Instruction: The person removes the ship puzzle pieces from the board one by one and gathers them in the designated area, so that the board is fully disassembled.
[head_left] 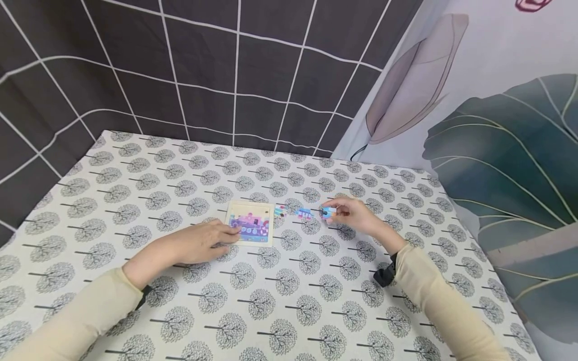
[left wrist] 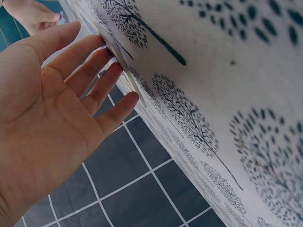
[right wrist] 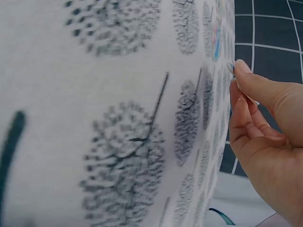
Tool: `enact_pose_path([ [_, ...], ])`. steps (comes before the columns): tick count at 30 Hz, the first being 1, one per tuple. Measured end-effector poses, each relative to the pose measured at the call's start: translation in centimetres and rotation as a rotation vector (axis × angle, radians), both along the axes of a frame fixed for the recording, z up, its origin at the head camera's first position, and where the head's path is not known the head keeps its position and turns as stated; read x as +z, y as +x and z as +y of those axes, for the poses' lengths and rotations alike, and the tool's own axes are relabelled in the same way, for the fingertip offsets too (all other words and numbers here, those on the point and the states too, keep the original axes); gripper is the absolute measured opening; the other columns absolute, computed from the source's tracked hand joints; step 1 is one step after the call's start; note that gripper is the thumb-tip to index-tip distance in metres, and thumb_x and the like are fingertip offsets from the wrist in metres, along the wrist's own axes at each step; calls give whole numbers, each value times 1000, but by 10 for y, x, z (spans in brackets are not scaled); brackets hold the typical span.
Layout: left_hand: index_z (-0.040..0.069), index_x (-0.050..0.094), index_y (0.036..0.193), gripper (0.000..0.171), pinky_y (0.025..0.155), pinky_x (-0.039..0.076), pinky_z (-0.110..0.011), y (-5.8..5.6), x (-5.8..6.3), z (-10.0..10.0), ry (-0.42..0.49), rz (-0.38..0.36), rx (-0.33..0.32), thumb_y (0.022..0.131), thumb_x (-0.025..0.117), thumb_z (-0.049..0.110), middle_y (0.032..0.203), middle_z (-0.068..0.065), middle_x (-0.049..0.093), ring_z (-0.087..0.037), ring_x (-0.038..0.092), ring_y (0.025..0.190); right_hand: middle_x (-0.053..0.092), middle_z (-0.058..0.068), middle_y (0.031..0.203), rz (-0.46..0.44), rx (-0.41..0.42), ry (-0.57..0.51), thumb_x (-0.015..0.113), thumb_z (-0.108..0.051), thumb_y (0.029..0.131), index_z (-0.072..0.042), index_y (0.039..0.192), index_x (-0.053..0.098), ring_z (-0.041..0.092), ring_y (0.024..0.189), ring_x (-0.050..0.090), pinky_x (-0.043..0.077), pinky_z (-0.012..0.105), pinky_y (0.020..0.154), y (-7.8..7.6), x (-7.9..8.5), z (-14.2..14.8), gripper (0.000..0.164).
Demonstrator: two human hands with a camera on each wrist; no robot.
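Note:
A jigsaw puzzle tray (head_left: 271, 231) with a pale frame lies mid-table, its lower part filled by a pink and purple picture (head_left: 252, 226). My left hand (head_left: 198, 242) rests on the tray's left side, fingers extended; in the left wrist view, the fingertips of that hand (left wrist: 66, 101) touch the thin tray edge (left wrist: 122, 60). Between thumb and fingers my right hand (head_left: 354, 214) pinches a small blue puzzle piece (head_left: 327, 212), right of the tray. The right wrist view shows only a sliver of this piece (right wrist: 231, 68) at the fingertips.
Two loose areas of colour lie between tray and right hand: a multicoloured puzzle piece (head_left: 280, 210) beside the tray and a blue-pink puzzle piece (head_left: 304, 213). A tree-print cloth (head_left: 289, 311) covers the table. A dark grid-patterned curtain (head_left: 198, 65) hangs behind.

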State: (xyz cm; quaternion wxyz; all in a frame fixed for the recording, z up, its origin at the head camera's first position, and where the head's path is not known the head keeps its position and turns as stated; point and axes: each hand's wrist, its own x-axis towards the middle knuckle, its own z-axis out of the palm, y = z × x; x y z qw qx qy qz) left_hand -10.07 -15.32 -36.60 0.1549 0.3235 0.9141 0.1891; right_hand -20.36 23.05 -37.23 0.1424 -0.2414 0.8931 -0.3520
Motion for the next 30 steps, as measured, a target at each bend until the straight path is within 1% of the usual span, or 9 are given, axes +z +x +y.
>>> enact_pose_path([
  [5,5,53,131,40,108,31,-54,0,0,0,-6,-3,-1,95,51,22,142,-9,44,-35,40,128,60,12,108,-6,-6,2,71,-5,79,-5,121,61,15,79,56,52,21,65,2,-6,3,42],
  [8,5,52,132,41,108,31,-54,-1,1,1,-2,0,-13,95,50,23,142,-9,44,-35,40,129,59,13,110,-11,-11,-10,71,-4,79,-5,120,61,16,79,56,52,21,66,2,-9,3,42],
  [10,5,52,132,41,107,32,-54,-1,2,1,1,4,-20,95,50,23,142,-10,44,-35,40,128,60,12,107,-19,-15,-15,71,-4,79,-4,120,61,16,79,57,53,21,65,2,-9,4,42],
  [13,4,52,132,41,108,32,-54,-1,2,2,4,-5,-17,95,50,22,142,-10,44,-35,39,129,61,11,97,-27,-25,-6,71,-5,79,-5,120,61,17,76,57,53,22,63,0,-9,3,42],
  [17,5,52,132,41,108,32,-53,-1,1,2,-4,-5,-12,95,50,22,142,-10,44,-35,40,128,60,7,86,-45,-45,14,72,-10,80,-8,120,61,17,75,57,53,23,64,-5,-11,2,42],
  [20,4,52,131,41,107,32,-53,-1,1,3,-5,0,-11,95,50,22,142,-10,44,-34,41,127,60,6,86,-57,-52,18,72,-11,80,-9,120,62,16,77,57,53,24,68,-8,-13,2,41],
  [24,3,53,131,40,107,33,-52,0,0,3,7,7,-9,95,50,20,141,-11,45,-34,42,126,60,7,85,-57,-42,20,72,-12,80,-9,120,62,17,78,57,53,29,73,-10,-16,2,41],
  [26,3,53,130,38,107,34,-51,0,-1,3,19,14,-4,95,49,18,141,-11,45,-34,43,125,60,6,88,-49,-37,28,73,-13,80,-10,119,63,17,81,57,53,30,77,-11,-17,2,41],
  [30,3,54,129,36,106,36,-49,2,-2,3,26,52,4,96,48,15,139,-11,47,-33,46,123,58,5,95,-5,-21,44,73,-13,80,-12,118,64,17,85,56,52,31,80,-11,-18,0,39],
])
